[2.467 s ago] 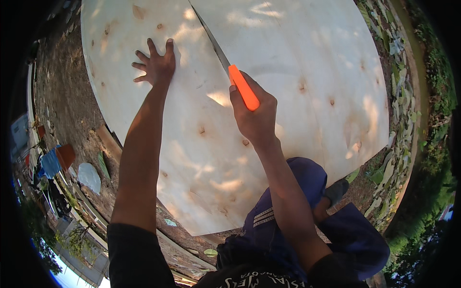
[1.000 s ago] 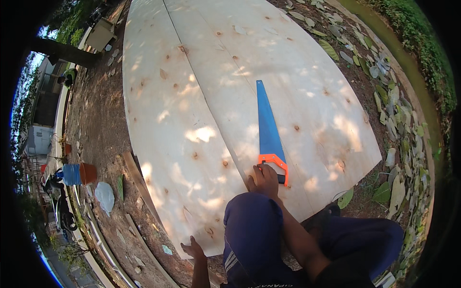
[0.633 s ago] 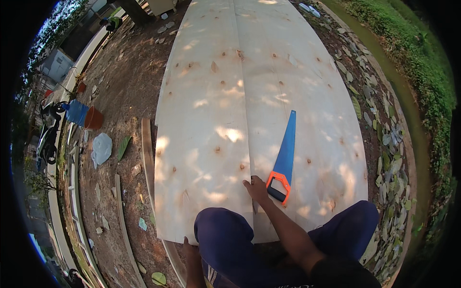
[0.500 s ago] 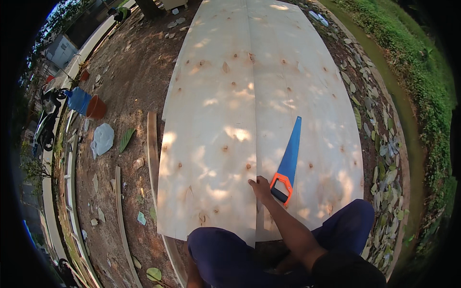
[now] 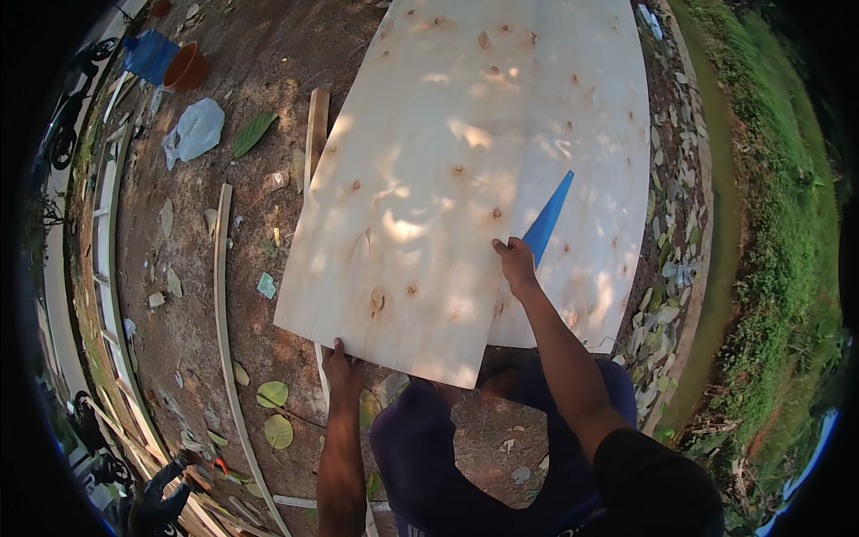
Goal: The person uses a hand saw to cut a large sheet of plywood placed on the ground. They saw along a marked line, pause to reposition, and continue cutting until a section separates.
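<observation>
Two pale plywood sheets lie side by side in front of my knees, with brown knots and patches of sunlight on them. My right hand (image 5: 516, 266) grips the right-hand edge of the left plywood sheet (image 5: 420, 251), its fingers closed. At that sheet's near edge, my left hand (image 5: 341, 369) is closed on the wood, thumb uppermost. The left sheet sits askew and overlaps part of the right plywood sheet (image 5: 582, 277). A handsaw (image 5: 548, 217) with a blue blade rests on the right sheet just beyond my right hand; its handle is hidden.
Wooden strips (image 5: 222, 268) lie on the leaf-strewn soil to the left, near a clear plastic bag (image 5: 195, 132). Farther off stand a brown bucket (image 5: 185, 68) and a blue water jug (image 5: 150, 55). A narrow water channel (image 5: 723, 224) runs along the right, beside grass.
My left hand has come up and taken hold of the left sheet's near edge. That sheet has turned askew over the right one. The view has shifted down, and the saw's handle is now hidden.
</observation>
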Demonstrator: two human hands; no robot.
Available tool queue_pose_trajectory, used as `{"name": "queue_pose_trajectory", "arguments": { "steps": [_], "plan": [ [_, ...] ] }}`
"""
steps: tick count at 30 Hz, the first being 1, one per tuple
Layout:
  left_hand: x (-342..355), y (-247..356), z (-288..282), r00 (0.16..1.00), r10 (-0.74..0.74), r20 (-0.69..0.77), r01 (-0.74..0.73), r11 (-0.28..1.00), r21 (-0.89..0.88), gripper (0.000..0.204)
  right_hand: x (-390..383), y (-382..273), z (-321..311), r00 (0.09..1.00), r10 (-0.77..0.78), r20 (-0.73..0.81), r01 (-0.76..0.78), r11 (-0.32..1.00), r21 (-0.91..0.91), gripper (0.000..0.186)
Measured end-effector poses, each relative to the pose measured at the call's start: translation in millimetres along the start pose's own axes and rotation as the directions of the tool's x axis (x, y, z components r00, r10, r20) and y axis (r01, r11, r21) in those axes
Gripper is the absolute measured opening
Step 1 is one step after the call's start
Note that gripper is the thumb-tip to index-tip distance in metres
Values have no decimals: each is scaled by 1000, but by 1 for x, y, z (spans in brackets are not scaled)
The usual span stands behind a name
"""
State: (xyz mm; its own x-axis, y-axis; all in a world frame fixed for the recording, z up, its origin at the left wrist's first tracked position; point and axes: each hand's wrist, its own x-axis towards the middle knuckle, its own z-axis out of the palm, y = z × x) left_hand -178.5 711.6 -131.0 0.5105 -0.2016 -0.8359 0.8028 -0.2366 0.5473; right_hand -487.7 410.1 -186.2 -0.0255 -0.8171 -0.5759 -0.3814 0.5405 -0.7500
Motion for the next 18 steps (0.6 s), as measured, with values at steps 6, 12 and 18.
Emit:
{"name": "queue_pose_trajectory", "arguments": {
  "steps": [6, 12, 18],
  "plan": [
    [-84, 71, -19, 996, 54, -66, -54, 999, 11, 28, -67, -66, -11, 996, 62, 64, -65, 997, 47, 33],
    [-187, 157, -83, 978, 176, -111, -170, 984, 61, 26, -179, -111, 6, 961, 221, 165, -238, 967, 87, 36],
    [-286, 256, -131, 931, 300, -210, -276, 951, 136, 25, -289, -143, 34, 931, 298, 212, -262, 948, -182, 29]
  ]
}}
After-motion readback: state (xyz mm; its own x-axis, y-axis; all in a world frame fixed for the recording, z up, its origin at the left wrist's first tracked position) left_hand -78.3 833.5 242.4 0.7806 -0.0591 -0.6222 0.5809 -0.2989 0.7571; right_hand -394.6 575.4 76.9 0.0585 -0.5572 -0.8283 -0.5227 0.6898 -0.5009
